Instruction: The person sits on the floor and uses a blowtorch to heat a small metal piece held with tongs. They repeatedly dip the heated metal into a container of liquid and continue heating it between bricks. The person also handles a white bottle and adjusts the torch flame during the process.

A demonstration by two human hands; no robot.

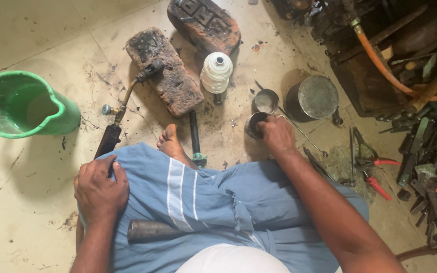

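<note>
I sit on the floor with a blue cloth (213, 202) over my legs. My right hand (275, 135) reaches forward and its fingers are in a small dark metal cup (252, 124). A second small steel cup (265, 100) stands just behind it. My left hand (99, 188) rests on my left knee, fingers curled, next to the dark handle of a gas torch (122, 108). The torch nozzle lies on a charred brick (165, 71). My bare foot (170, 143) pokes out from the cloth. A dark metal cylinder (153, 231) lies on my lap.
A green plastic jug (21, 103) with water stands at the left. A second brick (203, 24), a white ribbed jar (216, 72) and a larger metal tin (312, 97) are ahead. Red-handled pliers (375, 174) and a pile of dark tools (431, 162) lie at the right, near an orange hose (385, 68).
</note>
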